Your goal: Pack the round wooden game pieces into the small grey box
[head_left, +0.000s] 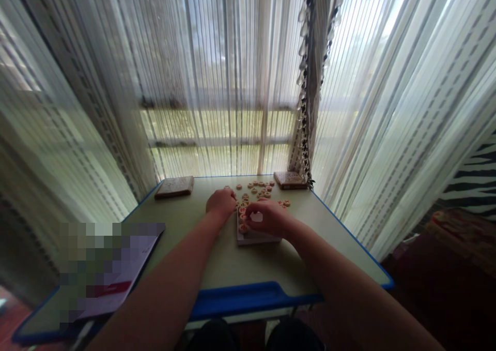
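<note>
At twelve o'clock from the box point(259, 241) lie loose xiangqi pieces point(267, 195); the left hand point(220, 201) curls at ten. Nearer the boxed row point(243, 228), running six to twelve, the right hand point(271, 217) bends; whether either grip holds anything, I cannot tell.

Small round tan pieces point(243, 228) with red markings line the shallow box's point(259, 241) left side and lie scattered beyond.
</note>
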The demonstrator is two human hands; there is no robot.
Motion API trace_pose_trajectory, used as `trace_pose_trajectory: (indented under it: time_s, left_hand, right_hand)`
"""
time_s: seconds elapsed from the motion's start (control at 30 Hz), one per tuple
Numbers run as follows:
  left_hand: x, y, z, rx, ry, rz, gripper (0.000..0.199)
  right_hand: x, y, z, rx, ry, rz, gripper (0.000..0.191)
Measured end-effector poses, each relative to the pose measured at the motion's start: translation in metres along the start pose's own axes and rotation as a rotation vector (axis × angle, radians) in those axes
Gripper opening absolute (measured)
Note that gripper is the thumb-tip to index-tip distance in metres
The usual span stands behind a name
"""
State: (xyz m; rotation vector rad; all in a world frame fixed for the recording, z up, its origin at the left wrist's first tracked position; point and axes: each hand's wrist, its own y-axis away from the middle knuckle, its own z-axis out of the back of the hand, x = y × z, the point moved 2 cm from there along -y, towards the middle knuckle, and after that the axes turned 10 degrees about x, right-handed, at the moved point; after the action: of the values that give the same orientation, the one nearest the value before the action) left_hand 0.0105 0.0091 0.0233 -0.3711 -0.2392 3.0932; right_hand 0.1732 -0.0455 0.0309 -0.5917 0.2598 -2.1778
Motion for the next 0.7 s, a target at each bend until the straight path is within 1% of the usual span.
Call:
trace_pose_trajectory:
  time_s: [0.07,0.2,0.3,0.4,0.53,0.7]
  left_hand:
    - [0.0010,0.0000,0.0001,-0.011,0.000,0.022,0.026]
    - [0.0028,-0.0009,-0.0001,-0.043,0.002,0.046,0.027]
    - [0.0027,-0.0014,-0.0013,-0.039,-0.002,0.050,0.028]
    - [0.0023,-0.0016,-0.0028,-0.030,-0.015,0.051,0.028]
    - [0.0032,-0.0015,-0.0029,-0.055,-0.031,0.046,0.029]
    - [0.0027,0.0002,0.0004,-0.040,-0.031,0.054,0.028]
  right_hand:
    - [0.0014,0.0007,-0.0020,0.040,0.019,0.007,0.013]
    - [0.0053,0.0003,-0.0030,0.133,0.033,0.145,0.009]
    - [0.0075,-0.0001,-0.0035,0.158,0.041,0.214,0.008]
    - [0.0072,-0.0007,-0.0048,0.164,0.056,0.231,0.009]
    - [0.0049,-0.0019,-0.0065,0.140,0.076,0.237,0.009]
    - [0.0028,-0.0021,-0.0067,0.088,0.100,0.197,0.009]
